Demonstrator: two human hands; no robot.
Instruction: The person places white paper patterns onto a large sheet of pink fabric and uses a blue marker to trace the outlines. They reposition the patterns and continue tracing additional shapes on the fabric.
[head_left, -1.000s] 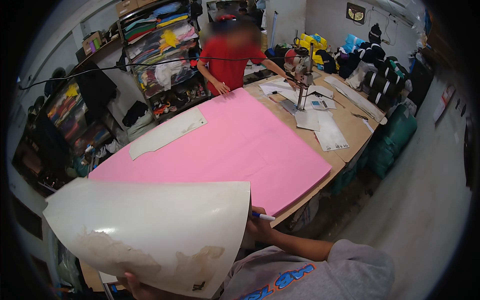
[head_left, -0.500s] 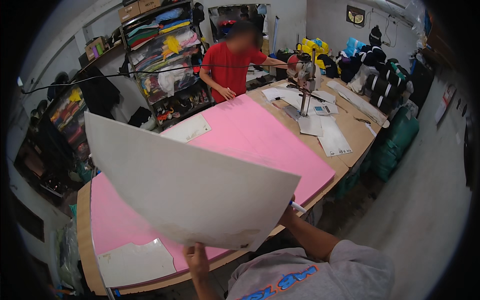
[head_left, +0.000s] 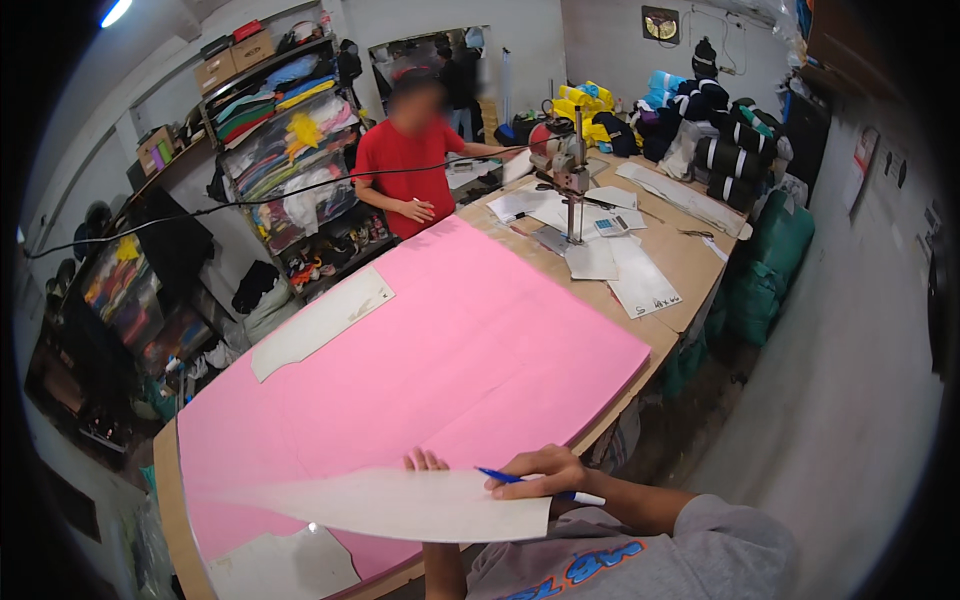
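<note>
A large off-white pattern board [head_left: 400, 505], blurred at its left end, is held low over the near edge of the pink fabric [head_left: 440, 330]. My left hand [head_left: 426, 460] grips it from below, with fingertips showing over its far edge and the palm hidden. My right hand [head_left: 545, 470] is closed around a blue pen [head_left: 500, 475] with a white end and lies at the board's right end. Two other pattern pieces lie on the fabric: a long one [head_left: 325, 325] by the far edge and a wider one [head_left: 285, 565] at the near left.
A person in a red shirt [head_left: 405, 165] stands across the table, one arm toward the cutting machine [head_left: 570, 165]. Papers, a calculator [head_left: 611, 227] and scissors [head_left: 696, 234] lie on the brown table end [head_left: 690, 285]. Green sacks [head_left: 775, 250] stand beside it.
The pattern board has come down from a raised, tilted pose to a lower, flatter one near my body. It uncovers the fabric's middle. My right hand and pen now show above it.
</note>
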